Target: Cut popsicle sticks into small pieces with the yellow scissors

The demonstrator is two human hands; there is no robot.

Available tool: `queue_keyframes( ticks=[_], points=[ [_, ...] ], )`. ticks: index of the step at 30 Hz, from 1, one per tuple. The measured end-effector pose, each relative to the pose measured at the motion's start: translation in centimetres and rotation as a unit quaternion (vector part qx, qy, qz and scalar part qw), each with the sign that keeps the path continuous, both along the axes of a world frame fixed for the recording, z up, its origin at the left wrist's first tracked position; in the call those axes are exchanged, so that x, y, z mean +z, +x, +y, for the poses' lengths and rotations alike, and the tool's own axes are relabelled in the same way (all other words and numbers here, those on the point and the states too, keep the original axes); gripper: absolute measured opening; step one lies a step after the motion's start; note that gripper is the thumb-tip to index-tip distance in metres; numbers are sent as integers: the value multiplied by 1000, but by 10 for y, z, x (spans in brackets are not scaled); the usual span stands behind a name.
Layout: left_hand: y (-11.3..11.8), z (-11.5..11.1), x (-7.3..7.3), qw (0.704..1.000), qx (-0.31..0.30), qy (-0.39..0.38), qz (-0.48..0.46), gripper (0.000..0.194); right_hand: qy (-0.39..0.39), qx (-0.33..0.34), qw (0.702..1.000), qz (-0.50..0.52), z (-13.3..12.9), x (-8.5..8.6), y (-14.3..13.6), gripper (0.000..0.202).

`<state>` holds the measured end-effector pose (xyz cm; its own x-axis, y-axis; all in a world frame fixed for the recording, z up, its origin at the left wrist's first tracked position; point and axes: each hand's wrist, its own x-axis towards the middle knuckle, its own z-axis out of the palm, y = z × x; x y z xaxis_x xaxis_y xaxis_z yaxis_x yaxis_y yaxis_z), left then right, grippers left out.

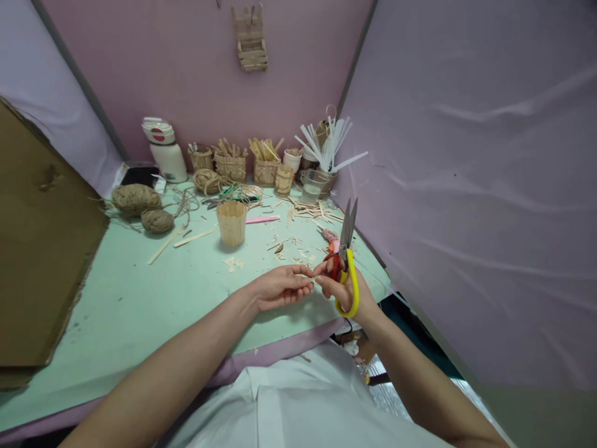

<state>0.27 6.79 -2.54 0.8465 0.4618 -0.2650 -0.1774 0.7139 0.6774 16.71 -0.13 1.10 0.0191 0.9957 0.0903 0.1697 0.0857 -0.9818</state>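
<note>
Above the table's front edge, my left hand (284, 287) and my right hand (352, 295) meet at the fingertips. Both pinch a small pale wooden piece (314, 281), mostly hidden by the fingers. Scissors (349, 255) with a yellow handle hang in my right hand, blades pointing up and away from me. Beyond my left hand a cup made of upright wooden strips (232, 224) stands on the table. Wood shavings (233, 264) lie between it and my hands. A red-handled tool (330, 242) rests behind the scissors, partly covered.
Balls of twine (136, 199) lie at the left beside a cardboard sheet (46, 249). Baskets of sticks (231, 167), a white bottle (165, 152) and a container with white strips (326, 149) line the back wall. Loose sticks (317, 210) and a pink pen (262, 219) lie mid-table.
</note>
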Motion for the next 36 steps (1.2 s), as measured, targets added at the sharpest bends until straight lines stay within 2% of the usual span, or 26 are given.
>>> queue_keyframes(
  ticks=[3,5,8,10,15,19,23,28,33,36],
  points=[
    [1,-1,1,999,1,47,26,33,-2,-28,1000,-13,1,0,-1,42],
    [3,-3,1,990,29,122,60,32,-8,-55,998,-28,3,-2,0,41],
    [7,-7,-1,954,89,259,120,30,-20,-93,994,-56,6,-6,-1,41],
    [9,-9,-2,935,111,305,144,29,-20,-92,994,-50,6,-8,-1,43],
    [10,-7,-2,930,160,302,134,30,-28,-86,995,-49,2,-20,1,39],
    [11,-2,-1,922,239,282,115,27,-92,-20,991,-97,-12,-27,5,37],
    [11,1,-4,910,297,266,112,26,-131,15,981,-145,-26,-25,-2,38],
    [12,-1,-6,901,320,268,119,24,-136,37,981,-134,-28,-23,-15,42],
    [13,-5,0,914,317,222,122,25,-159,45,977,-132,-27,-23,-21,41],
    [13,-6,2,914,317,220,122,24,-177,54,974,-134,-27,-23,-22,41]
  ],
)
